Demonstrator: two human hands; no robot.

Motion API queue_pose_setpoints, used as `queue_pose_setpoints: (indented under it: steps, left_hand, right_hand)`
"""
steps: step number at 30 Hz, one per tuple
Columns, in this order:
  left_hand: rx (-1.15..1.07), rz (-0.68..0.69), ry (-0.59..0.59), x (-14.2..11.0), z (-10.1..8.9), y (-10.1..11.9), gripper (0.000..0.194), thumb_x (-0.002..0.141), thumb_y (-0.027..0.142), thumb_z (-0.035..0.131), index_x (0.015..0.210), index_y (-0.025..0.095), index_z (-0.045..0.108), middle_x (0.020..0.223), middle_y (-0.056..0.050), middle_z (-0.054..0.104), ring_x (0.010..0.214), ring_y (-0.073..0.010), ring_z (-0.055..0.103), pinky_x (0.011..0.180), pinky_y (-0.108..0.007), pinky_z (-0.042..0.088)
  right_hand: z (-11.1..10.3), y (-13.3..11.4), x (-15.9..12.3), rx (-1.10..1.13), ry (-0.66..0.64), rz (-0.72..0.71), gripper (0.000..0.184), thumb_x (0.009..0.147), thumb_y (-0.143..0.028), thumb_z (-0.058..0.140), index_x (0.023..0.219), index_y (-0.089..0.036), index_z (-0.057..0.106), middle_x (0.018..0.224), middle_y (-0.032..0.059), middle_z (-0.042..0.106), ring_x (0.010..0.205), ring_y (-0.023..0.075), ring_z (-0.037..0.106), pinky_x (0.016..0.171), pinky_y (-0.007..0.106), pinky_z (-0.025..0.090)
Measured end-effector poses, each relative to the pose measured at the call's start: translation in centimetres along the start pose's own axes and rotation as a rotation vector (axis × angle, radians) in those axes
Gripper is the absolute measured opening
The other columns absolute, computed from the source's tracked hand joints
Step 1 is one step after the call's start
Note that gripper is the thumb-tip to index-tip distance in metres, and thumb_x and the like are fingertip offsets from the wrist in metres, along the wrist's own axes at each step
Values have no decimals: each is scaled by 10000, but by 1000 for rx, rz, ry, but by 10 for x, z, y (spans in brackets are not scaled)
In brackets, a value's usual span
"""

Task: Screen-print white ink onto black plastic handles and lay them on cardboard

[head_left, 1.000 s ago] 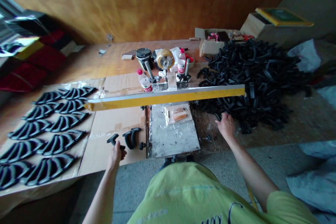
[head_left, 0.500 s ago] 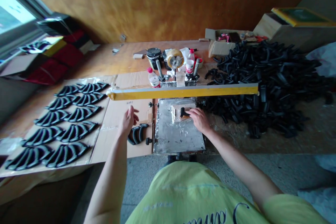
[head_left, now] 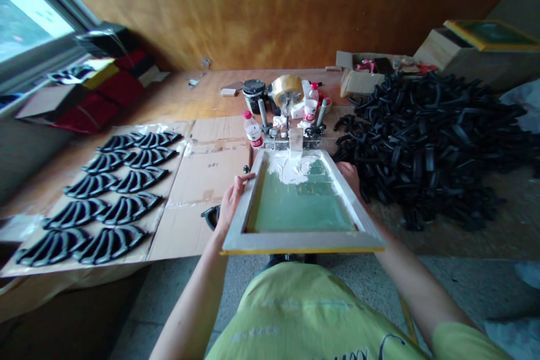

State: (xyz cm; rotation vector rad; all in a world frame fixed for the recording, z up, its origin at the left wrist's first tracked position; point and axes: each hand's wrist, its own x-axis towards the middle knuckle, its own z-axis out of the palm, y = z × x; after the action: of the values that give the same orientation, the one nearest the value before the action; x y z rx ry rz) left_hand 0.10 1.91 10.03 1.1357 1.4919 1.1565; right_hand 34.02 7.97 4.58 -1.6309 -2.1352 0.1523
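Observation:
A screen printing frame (head_left: 304, 241) with green mesh lies lowered in front of me, tilted slightly, its near edge towards my body. White ink (head_left: 291, 170) is smeared across the far part of the mesh, beside a pale flat strip (head_left: 296, 140). At the frame's left side, my left hand (head_left: 231, 199) is closed on the edge, with fingers along it. My right hand (head_left: 349, 175) grips the right side; the frame partly hides it. Below, the metal plate and the small black part are covered from view. A black curved part (head_left: 212, 216) shows beside my left wrist.
Rows of black curved parts (head_left: 120, 242) lie on cardboard (head_left: 179, 225) at left. A big heap of black parts (head_left: 439, 140) covers the right side. Behind the frame stand a bottle (head_left: 253, 134), a tape roll (head_left: 287, 90) and a black tub (head_left: 253, 95).
The raised screen printing frame has swung down over the plate. My right hand has left the small black part, and both hands have moved to the frame's sides.

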Motion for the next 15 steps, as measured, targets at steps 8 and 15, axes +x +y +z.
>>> queue_pose_setpoints:
  steps: [8, 15]
  left_hand:
    - [91, -223, -31, -10, 13, -87, 757, 785, 550, 628, 1450, 234, 452, 833, -22, 713, 662, -162, 616, 596, -251, 463]
    - [82, -210, -40, -7, 13, -91, 682, 780, 553, 632, 1366, 214, 548, 893, -42, 723, 763, -185, 646, 674, -271, 492]
  right_hand:
    - [3, -58, 94, -30, -11, -232, 424, 836, -172, 619, 1254, -138, 551, 1233, 137, 584, 1171, 280, 497, 972, 405, 429]
    - [17, -79, 48, -98, -283, -379, 172, 830, -50, 500, 916, -125, 628, 945, 124, 654, 915, 232, 565, 820, 331, 419]
